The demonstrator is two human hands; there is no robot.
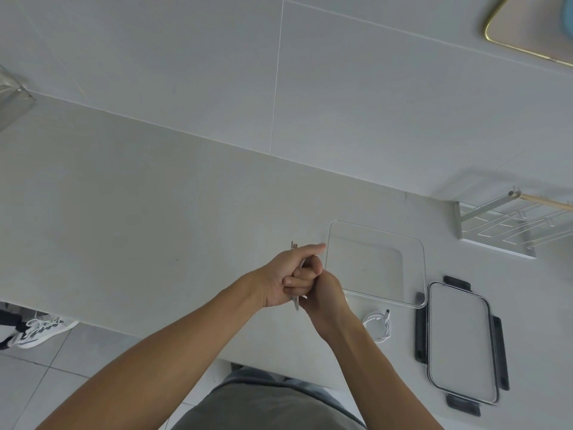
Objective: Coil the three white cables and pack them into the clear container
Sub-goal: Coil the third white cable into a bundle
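Both hands are meeting just left of the clear container [412, 271]. Left hand [280, 276] is curling its fingers round a white cable [296, 301], thumb sticking out toward the container rim; a connector end [294, 244] is poking up above the knuckles, another bit of the cable showing below the fist. Right hand [322, 293] is pressing in against the left, fingers curled and tucked into the same bundle, pinching it.

Second white cable [379, 325] is lying coiled on the countertop [139, 212], just in front of the container, near the right wrist. Third cable cannot be made out.

No readable writing anywhere.

Container is sitting open, nothing visible inside. Its lid [462, 342], with dark clips, is lying flat beside it on the right.
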